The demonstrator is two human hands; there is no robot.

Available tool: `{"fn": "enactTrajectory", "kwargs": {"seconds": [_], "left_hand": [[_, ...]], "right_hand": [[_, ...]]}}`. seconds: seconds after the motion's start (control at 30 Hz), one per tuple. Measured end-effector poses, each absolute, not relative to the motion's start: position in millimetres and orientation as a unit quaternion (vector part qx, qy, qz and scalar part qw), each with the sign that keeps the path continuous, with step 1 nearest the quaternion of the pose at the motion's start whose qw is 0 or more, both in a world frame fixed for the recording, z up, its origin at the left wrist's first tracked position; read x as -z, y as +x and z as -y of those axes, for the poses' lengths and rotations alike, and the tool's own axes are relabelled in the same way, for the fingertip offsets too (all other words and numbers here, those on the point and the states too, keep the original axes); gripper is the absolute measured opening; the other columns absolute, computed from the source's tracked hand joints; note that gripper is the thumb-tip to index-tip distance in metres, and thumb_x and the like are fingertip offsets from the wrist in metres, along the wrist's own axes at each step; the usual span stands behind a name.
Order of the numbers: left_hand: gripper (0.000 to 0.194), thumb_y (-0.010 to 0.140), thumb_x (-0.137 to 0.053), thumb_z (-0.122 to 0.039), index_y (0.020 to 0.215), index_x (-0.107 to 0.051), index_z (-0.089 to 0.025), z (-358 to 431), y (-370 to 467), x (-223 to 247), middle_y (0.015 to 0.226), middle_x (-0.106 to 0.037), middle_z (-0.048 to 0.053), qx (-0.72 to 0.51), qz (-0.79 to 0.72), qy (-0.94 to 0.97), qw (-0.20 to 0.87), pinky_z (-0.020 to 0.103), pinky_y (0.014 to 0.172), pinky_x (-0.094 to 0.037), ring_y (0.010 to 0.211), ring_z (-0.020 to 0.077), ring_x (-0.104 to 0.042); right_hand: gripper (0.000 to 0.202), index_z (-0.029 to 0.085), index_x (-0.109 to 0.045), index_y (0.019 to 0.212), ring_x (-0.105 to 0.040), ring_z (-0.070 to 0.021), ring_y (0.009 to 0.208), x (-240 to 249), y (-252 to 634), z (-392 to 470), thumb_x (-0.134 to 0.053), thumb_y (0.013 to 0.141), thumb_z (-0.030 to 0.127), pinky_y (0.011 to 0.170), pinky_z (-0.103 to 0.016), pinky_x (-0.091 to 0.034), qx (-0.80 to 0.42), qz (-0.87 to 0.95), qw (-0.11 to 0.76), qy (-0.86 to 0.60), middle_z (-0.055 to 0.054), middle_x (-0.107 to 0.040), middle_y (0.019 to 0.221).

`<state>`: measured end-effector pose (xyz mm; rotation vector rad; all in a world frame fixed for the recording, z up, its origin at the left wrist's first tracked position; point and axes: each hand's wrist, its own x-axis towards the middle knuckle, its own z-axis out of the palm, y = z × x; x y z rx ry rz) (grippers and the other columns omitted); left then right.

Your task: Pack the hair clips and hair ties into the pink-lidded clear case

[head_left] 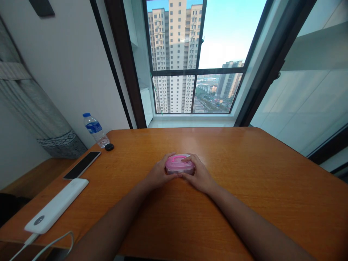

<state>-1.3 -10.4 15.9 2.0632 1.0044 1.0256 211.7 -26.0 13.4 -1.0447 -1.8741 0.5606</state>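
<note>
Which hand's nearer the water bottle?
Left. The left hand is right of the bottle, gripping the pink container from the left; the right hand is farther, at its right.

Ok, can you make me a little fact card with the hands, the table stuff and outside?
Left hand: around the left end of a pink box
Right hand: around its right end
Table: brown
Along table's left side: blue-capped bottle, small black object, phone, white device
Outside window: tall buildings, sky

I seem to be looking into a high-rise home: patterned curtain point(46, 108) at ten o'clock, window point(174, 73) at twelve facing apartment towers point(178, 47).
</note>
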Motion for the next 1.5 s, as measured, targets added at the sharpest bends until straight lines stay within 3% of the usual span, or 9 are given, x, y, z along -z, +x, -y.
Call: {"fn": "enactTrajectory", "kwargs": {"seconds": [0.27, 0.4, 0.67, 0.83, 0.97, 1.07, 1.13, 1.3, 1.5], "left_hand": [[0.095, 0.072, -0.078, -0.031, 0.151, -0.026, -0.02, -1, -8, -1, 0.146, -0.047, 0.014, -0.385, -0.425, 0.768, 0.286, 0.046, 0.112, -0.038, 0.131, 0.0277, -0.05], [0.083, 0.074, -0.076, -0.028, 0.147, -0.037, -0.02, -6, -14, 3, 0.137, -0.057, 0.014, -0.358, -0.452, 0.773, 0.264, 0.047, 0.111, -0.038, 0.127, 0.028, -0.054], [0.056, 0.077, -0.071, -0.029, 0.131, -0.057, -0.019, -6, -15, 1, 0.133, -0.06, 0.013, -0.337, -0.458, 0.793, 0.22, 0.048, 0.11, -0.04, 0.124, 0.0299, -0.055], [0.049, 0.079, -0.07, -0.03, 0.126, -0.06, -0.02, -5, -15, 0, 0.127, -0.063, 0.011, -0.333, -0.452, 0.8, 0.21, 0.045, 0.106, -0.043, 0.119, 0.0287, -0.058], [0.042, 0.08, -0.068, -0.031, 0.121, -0.063, -0.02, -6, -15, 0, 0.123, -0.065, 0.01, -0.313, -0.454, 0.812, 0.191, 0.041, 0.104, -0.045, 0.115, 0.0262, -0.06], [0.041, 0.082, -0.066, -0.034, 0.12, -0.065, -0.019, -7, -15, 1, 0.129, -0.063, 0.011, -0.285, -0.465, 0.821, 0.169, 0.04, 0.108, -0.042, 0.122, 0.0257, -0.056], [0.045, 0.083, -0.065, -0.038, 0.124, -0.064, -0.019, -8, -16, 3, 0.139, -0.057, 0.011, -0.262, -0.481, 0.825, 0.139, 0.042, 0.113, -0.036, 0.131, 0.0275, -0.05], [0.063, 0.088, -0.054, -0.055, 0.142, -0.049, -0.024, -8, -19, 8, 0.155, -0.037, 0.011, -0.187, -0.521, 0.829, 0.073, 0.052, 0.119, -0.022, 0.145, 0.0327, -0.03], [0.067, 0.091, -0.042, -0.062, 0.146, -0.043, -0.024, -8, -20, 9, 0.157, -0.033, 0.01, -0.134, -0.526, 0.836, 0.076, 0.051, 0.119, -0.022, 0.146, 0.0321, -0.027]], "right_hand": [[0.053, 0.032, -0.057, 0.131, -0.053, -0.0249, 0.124, -14, 227, 21, -0.061, 0.082, 0.016, 0.102, -0.044, -0.049, -0.266, 0.762, 0.432, -0.402, -0.007, -0.048, 0.137], [0.057, 0.031, -0.055, 0.135, -0.053, -0.0264, 0.12, -6, 242, 4, -0.063, 0.08, 0.019, 0.104, -0.047, -0.046, -0.177, 0.716, 0.463, -0.491, -0.008, -0.049, 0.132], [0.05, 0.027, -0.062, 0.127, -0.047, -0.0346, 0.119, -9, 293, -14, -0.061, 0.077, 0.027, 0.103, -0.06, -0.034, -0.018, 0.448, 0.523, -0.725, -0.013, -0.042, 0.126], [0.06, 0.026, -0.054, 0.135, -0.032, -0.0421, 0.134, -21, 284, -7, -0.066, 0.077, 0.038, 0.104, -0.065, -0.026, 0.059, 0.403, 0.535, -0.74, -0.019, -0.028, 0.144], [0.057, 0.023, -0.05, 0.138, -0.024, -0.037, 0.142, -28, 266, 2, -0.06, 0.083, 0.03, 0.112, -0.06, -0.021, 0.151, 0.525, 0.527, -0.651, -0.016, -0.022, 0.153], [0.046, 0.023, -0.055, 0.133, -0.031, -0.0295, 0.141, -23, 256, 5, -0.054, 0.088, 0.031, 0.115, -0.05, -0.026, 0.102, 0.673, 0.464, -0.567, -0.011, -0.033, 0.151], [0.051, 0.023, -0.051, 0.138, -0.031, -0.0282, 0.142, -15, 249, 7, -0.054, 0.089, 0.04, 0.115, -0.047, -0.028, 0.043, 0.752, 0.37, -0.544, -0.011, -0.036, 0.152], [0.072, 0.023, -0.041, 0.148, -0.024, -0.0339, 0.146, -2, 239, 12, -0.042, 0.09, 0.066, 0.117, -0.056, -0.014, -0.046, 0.827, 0.137, -0.544, -0.016, -0.032, 0.156], [0.077, 0.023, -0.037, 0.15, -0.019, -0.0341, 0.148, -6, 239, 14, -0.037, 0.09, 0.07, 0.118, -0.056, -0.009, -0.065, 0.828, 0.095, -0.549, -0.016, -0.026, 0.159]]}}
